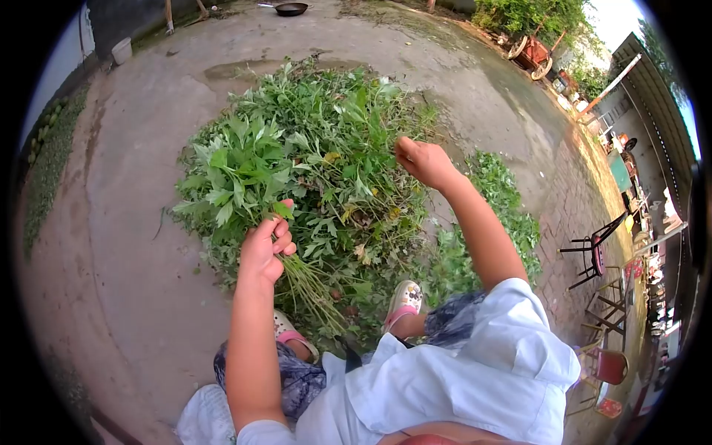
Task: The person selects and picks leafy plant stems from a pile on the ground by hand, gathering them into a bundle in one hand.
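Observation:
My left hand (265,243) is wrapped round a bunch of leafy green stems (237,174). Its leaves fan out above my fingers, and the bare stem ends stick out below toward my feet. A large heap of cut leafy plants (348,178) lies on the ground in front of me, with a few yellowed leaves among the green. My right hand (424,162) is closed in a pinch over the heap's right edge. Whatever its fingers grip is hidden from view.
A second, lower pile of greens (497,200) lies to the right. My clogs (406,302) stand at the heap's near edge. Chairs (595,252) line the right side of the concrete yard (133,222). Far off are a pan (291,9), a white bucket (122,51) and a cart (532,53).

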`<action>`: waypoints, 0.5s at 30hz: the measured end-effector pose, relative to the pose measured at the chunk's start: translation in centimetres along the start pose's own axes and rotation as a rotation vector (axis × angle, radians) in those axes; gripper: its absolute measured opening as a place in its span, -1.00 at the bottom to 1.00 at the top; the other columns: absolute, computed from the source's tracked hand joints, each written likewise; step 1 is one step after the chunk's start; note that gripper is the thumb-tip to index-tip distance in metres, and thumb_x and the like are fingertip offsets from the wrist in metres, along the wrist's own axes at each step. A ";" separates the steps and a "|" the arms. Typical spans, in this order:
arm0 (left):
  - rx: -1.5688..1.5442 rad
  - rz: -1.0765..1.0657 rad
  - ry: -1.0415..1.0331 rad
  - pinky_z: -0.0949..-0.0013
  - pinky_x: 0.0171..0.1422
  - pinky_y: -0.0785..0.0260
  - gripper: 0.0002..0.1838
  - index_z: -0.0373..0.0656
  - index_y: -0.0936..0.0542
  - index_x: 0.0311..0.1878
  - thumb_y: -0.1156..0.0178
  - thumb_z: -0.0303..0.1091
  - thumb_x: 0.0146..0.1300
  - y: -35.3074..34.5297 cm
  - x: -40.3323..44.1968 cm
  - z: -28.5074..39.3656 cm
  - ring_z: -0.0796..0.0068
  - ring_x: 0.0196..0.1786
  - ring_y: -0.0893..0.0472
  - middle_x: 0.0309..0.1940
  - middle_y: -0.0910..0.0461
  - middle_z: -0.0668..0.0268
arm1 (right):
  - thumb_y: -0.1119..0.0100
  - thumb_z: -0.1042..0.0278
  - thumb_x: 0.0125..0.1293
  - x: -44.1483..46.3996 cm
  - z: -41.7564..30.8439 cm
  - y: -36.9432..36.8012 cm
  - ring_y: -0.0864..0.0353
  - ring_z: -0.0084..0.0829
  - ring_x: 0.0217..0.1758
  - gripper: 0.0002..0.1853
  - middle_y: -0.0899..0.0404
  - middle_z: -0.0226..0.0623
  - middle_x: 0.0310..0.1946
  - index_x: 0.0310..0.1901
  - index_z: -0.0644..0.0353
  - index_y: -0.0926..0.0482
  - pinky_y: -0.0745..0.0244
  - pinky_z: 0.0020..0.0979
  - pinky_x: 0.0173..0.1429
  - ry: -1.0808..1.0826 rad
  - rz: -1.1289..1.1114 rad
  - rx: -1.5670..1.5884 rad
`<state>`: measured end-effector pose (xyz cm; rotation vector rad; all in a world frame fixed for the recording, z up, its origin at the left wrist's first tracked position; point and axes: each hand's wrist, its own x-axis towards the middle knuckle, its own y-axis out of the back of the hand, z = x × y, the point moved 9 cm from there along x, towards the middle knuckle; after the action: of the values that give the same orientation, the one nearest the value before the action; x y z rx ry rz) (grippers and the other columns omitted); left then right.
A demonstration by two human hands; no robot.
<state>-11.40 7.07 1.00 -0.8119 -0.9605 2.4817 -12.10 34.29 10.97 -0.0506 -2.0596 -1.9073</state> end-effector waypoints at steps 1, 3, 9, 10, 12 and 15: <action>-0.002 0.003 0.001 0.57 -0.56 0.02 -0.71 -0.16 -0.39 0.01 0.11 -0.31 0.26 0.0 0.0 0.0 0.74 -0.72 -0.07 -0.64 -0.19 0.53 | -0.02 0.33 0.12 -0.2 1.2 -1.8 -0.51 -0.14 -0.40 -0.75 -0.53 -0.24 -0.47 -0.15 0.10 -0.31 -0.39 -0.22 -0.32 -0.080 -0.120 0.006; -0.005 -0.002 0.019 0.57 -0.57 0.01 -0.71 -0.18 -0.40 0.00 0.11 -0.31 0.26 0.0 0.2 -0.3 0.74 -0.72 -0.08 -0.64 -0.20 0.52 | -0.01 0.35 0.09 0.2 1.9 -3.2 -0.50 -0.15 -0.28 -0.71 -0.52 -0.23 -0.38 -0.12 0.09 -0.32 -0.38 -0.23 -0.20 -0.056 -0.145 -0.017; -0.001 -0.009 0.020 0.57 -0.57 0.01 -0.71 -0.19 -0.40 0.00 0.11 -0.31 0.26 0.0 0.8 -0.5 0.74 -0.72 -0.08 -0.64 -0.20 0.52 | 0.03 0.42 -0.08 2.1 -1.6 -2.9 -0.25 -0.20 0.15 -0.45 -0.33 -0.21 0.04 0.08 0.04 -0.28 -0.12 -0.21 0.23 0.157 -0.091 0.063; -0.002 -0.008 0.020 0.57 -0.57 0.01 -0.71 -0.19 -0.40 0.00 0.11 -0.31 0.26 -0.1 0.8 -0.5 0.74 -0.72 -0.08 -0.64 -0.20 0.52 | 0.03 0.46 -0.13 2.4 -2.5 -3.5 -0.18 -0.21 0.21 -0.37 -0.26 -0.20 0.12 0.13 0.04 -0.25 -0.05 -0.19 0.28 0.225 -0.144 0.112; 0.006 -0.002 0.018 0.53 -0.55 -0.02 -0.71 -0.19 -0.44 -0.04 0.10 -0.36 0.20 -0.2 0.8 -0.5 0.72 -0.71 -0.07 -0.65 -0.19 0.52 | -0.03 0.39 -0.13 2.8 -3.6 -4.1 -0.08 -0.23 0.28 -0.35 -0.21 -0.23 0.17 0.14 0.00 -0.26 0.04 -0.13 0.32 0.237 -0.190 0.078; 0.006 -0.001 0.025 0.54 -0.55 -0.02 -0.72 -0.19 -0.45 -0.04 0.09 -0.36 0.20 -0.3 1.0 -0.8 0.73 -0.71 -0.07 -0.64 -0.19 0.52 | -0.16 0.36 -0.17 2.4 -4.1 -6.1 0.13 -0.27 0.38 -0.21 -0.02 -0.31 0.28 0.22 -0.17 -0.16 0.20 0.02 0.35 0.181 -0.456 -0.092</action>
<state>-11.63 8.17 0.33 -0.8382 -0.9443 2.4666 -15.00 29.16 5.90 0.5949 -1.9802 -2.1651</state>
